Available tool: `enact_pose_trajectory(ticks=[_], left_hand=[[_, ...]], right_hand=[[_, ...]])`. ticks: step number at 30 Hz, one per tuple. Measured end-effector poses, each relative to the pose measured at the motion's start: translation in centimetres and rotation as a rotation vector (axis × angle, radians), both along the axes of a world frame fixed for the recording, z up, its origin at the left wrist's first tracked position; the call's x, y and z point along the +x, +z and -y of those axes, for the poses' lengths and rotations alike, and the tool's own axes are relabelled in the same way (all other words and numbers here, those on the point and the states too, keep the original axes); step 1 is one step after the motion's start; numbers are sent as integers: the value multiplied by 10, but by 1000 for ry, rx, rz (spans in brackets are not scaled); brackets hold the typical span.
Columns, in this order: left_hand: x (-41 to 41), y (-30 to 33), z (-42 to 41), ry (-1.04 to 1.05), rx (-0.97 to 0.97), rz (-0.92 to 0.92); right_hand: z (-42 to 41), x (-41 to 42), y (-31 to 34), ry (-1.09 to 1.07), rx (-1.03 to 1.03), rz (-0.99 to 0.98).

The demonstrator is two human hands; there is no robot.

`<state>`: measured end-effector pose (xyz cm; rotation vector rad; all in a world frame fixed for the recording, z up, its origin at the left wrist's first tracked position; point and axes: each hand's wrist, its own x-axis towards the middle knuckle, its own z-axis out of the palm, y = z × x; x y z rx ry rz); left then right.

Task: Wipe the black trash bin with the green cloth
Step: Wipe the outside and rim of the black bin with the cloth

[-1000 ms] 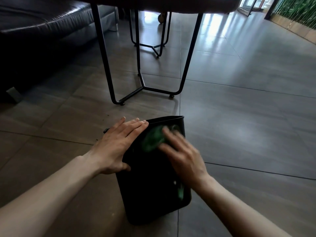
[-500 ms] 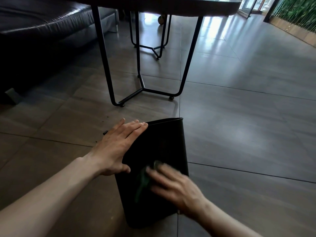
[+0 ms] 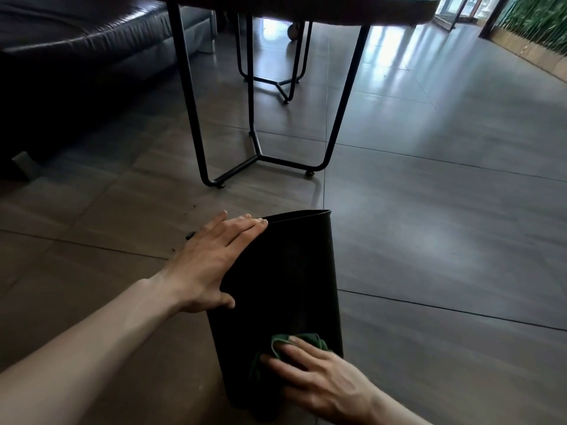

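- Wiping is mid-stroke: black trash bin (image 3: pixel 285 271) lies on its side on the tiled floor (image 3: pixel 429 240), open mouth pointing to 12 o'clock toward the table legs (image 3: pixel 254 154), probably so the long side faces up for easy cleaning
- left hand (image 3: pixel 211 265) lies flat with straight fingers along the bin's 9 o'clock edge, holding nothing, just pressing, I'd guess to stop it rolling
- right hand (image 3: pixel 319 381) down at 6 o'clock, fingers spread and pressing the green cloth (image 3: pixel 294 342) onto the bin near its base end
- cloth is bunched under the fingertips, so not much of it shows
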<state>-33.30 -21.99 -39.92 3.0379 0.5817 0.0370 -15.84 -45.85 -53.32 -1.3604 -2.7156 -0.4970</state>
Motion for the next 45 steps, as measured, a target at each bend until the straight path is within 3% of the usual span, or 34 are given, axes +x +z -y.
enact_pose_trajectory(ticks=[3,7,9,11,15,18,20,23,25,27,32,36,39,43,45], left_hand=[[1,0,-1,1,-1,12],[1,1,0,1,3,-1],[-1,2,1,16,-10,1],[0,2,1,15,-10,7],[1,1,3,-5,24,-7],[1,3,5,-21,27,-14],[1,3,5,-26,25,-12],[2,5,5,-34,35,-16],[0,4,6,-30,18,-11],[-1,4,5,-19,5,-6],[0,0,5,-31,18,26],[-1,0,5,-41,19,3],[-1,1,5,-28,18,7],[-2,1,6,-26,5,4],[-4,1,6,-15,2,-4]], right_hand=[[-27,16,32,-101,18,-175],[-78,33,76,-545,185,-545],[-89,27,78,-622,216,-587],[-78,19,58,-538,213,-509],[-13,4,-1,-166,53,-206],[0,7,-6,-85,12,-36],[-18,14,16,-182,45,-152],[-63,25,62,-542,220,-549],[-87,25,87,-722,284,-685],[-94,20,87,-708,286,-634],[-24,8,16,-197,124,-216],[-2,12,3,-33,48,85],[-33,31,41,-162,93,-109],[-80,38,90,-681,275,-577],[-86,29,88,-690,296,-570]])
